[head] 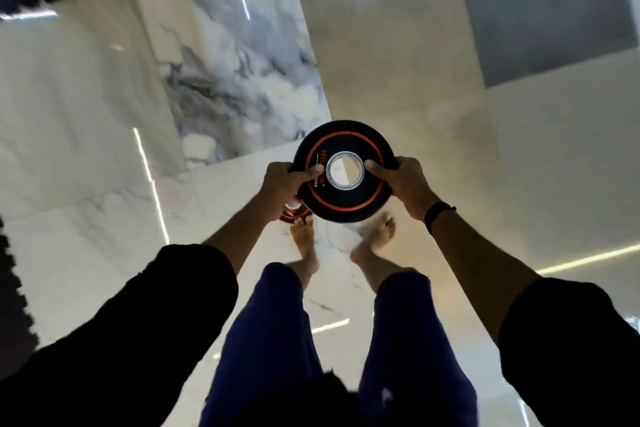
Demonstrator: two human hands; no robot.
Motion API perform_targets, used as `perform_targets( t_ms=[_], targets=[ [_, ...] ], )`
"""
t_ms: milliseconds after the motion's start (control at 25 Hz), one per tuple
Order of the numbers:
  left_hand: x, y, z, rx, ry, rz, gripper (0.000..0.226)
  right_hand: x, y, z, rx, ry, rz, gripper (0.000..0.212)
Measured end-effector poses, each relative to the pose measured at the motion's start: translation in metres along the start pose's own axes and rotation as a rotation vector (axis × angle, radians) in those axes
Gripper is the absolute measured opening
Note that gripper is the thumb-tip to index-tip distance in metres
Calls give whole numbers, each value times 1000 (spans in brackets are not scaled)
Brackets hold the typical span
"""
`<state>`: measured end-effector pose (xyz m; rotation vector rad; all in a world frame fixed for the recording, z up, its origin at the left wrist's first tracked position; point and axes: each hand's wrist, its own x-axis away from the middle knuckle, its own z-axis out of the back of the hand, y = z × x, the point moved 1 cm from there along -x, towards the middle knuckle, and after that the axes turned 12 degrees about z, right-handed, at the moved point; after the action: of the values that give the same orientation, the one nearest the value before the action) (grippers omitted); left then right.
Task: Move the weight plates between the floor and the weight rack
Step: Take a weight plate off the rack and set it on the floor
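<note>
You hold a black weight plate (341,172) with a red ring flat in front of you, up off the marble floor (86,184) and above your bare feet (375,239). Your left hand (285,189) grips the plate's left edge — thumb laid across its top face, pointing at the metal-lined centre hole. Your right hand (405,185) grips the right edge the same way, thumb on top beside the hole, with a dark wristband (437,215) just behind it. Below the plate's left side, partly hidden under your left hand, a second plate (292,213) shows a red-and-black rim — whether it lies on the floor cannot be told.
</note>
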<state>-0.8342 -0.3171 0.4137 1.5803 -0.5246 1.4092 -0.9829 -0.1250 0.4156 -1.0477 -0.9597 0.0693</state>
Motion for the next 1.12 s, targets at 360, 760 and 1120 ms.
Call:
perform_targets(
  t_ms=[360,760,1120],
  targets=[
    [277,116,159,361,333,-596,23,88,-345,-89,238,-343,717,23],
    [520,5,295,780,1146,-862,24,260,-500,-337,135,-1026,1091,37],
    [713,-252,291,881,1820,-649,22,543,-407,-521,13,-1727,1041,64]
  ],
)
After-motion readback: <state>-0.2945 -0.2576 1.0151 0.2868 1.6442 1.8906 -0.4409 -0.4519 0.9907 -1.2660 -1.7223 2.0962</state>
